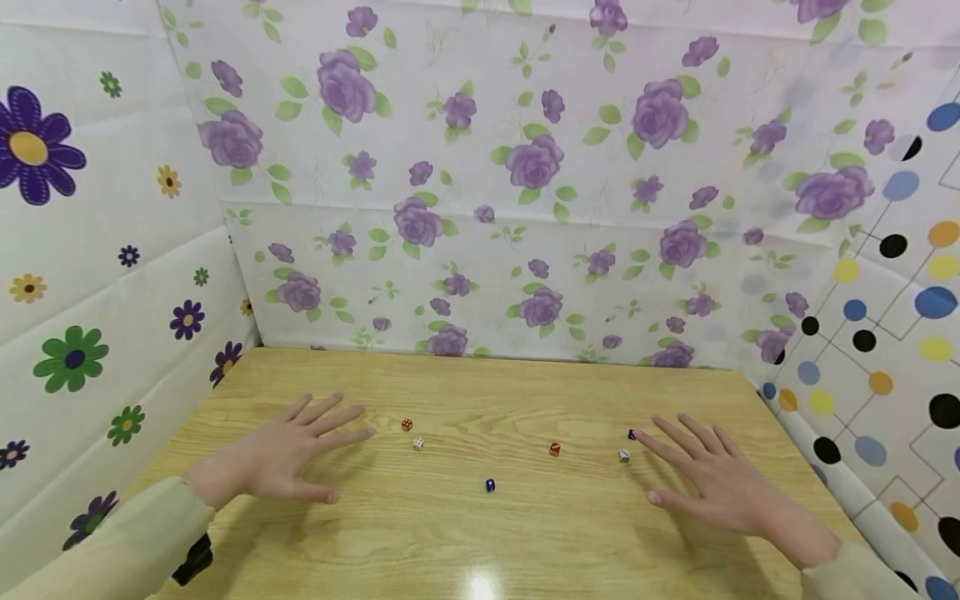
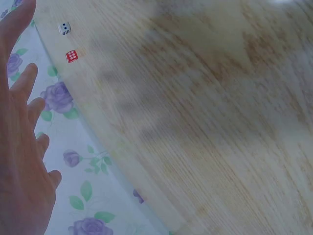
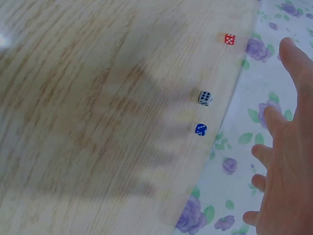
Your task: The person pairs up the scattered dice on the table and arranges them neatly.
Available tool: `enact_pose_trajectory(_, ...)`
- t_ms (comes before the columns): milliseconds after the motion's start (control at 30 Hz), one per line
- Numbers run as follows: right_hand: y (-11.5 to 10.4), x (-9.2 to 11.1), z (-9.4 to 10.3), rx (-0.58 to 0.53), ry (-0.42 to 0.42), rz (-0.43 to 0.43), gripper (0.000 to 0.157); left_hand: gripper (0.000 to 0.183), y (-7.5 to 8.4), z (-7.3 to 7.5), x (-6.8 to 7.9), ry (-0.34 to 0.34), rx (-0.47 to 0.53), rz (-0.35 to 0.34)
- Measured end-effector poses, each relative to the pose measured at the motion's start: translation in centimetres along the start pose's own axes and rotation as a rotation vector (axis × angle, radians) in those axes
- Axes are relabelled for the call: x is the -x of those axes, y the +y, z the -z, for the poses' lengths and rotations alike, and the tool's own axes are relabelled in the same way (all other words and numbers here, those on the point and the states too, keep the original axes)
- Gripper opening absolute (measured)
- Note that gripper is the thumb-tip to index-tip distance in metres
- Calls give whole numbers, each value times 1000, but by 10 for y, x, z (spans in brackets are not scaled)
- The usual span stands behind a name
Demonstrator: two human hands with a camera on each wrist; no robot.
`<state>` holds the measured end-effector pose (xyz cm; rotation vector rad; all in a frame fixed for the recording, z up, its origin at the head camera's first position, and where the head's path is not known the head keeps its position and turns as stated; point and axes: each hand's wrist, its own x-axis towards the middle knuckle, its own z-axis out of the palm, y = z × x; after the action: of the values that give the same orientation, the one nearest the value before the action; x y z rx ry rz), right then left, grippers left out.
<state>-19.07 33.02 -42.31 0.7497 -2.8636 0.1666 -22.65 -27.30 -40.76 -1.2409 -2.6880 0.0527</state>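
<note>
My left hand (image 1: 288, 454) hovers over the left of the table with its fingers spread and nothing in it. Just right of its fingertips lie a red die (image 1: 407, 425) and a white die (image 1: 417, 444), also seen in the left wrist view. Over the right side my right hand (image 1: 712, 479) is likewise spread and holds nothing. Its index fingertip overlaps a dark blue die (image 1: 632, 434) in the head view; a white die (image 1: 624, 456) lies close by. A second red die (image 1: 554, 449) rests further left, and another blue die (image 1: 490, 485) sits near the table's middle.
The wooden table (image 1: 420, 542) meets a back cloth (image 1: 480, 275) with purple roses. A flower-print cloth (image 1: 112, 292) stands on the left, and a cloth with coloured dots (image 1: 892, 333) on the right. A dark object (image 1: 193, 560) shows below the left sleeve.
</note>
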Motion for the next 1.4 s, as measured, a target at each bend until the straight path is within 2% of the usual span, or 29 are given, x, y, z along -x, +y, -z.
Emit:
enact_pose_trajectory(267, 0, 4, 3, -24, -6, -17, 72, 81, -5, -6, 1, 63, -55, -56)
enact_pose_trajectory(433, 0, 3, 5, -23, 0, -13, 74, 83, -7, -5, -2, 74, -37, -49)
enact_pose_trajectory(733, 2, 1, 4, -3, 20, 0, 75, 83, -6, -4, -9, 54, -14, -34)
enact_pose_trajectory(1067, 4, -3, 2, 31, 75, 54, 78, 75, -4, -8, -18, 117, -49, -76)
enact_pose_trajectory(1400, 4, -18, -2, 66, 55, 85, 80, 74, 5, -8, -33, 76, -42, -36)
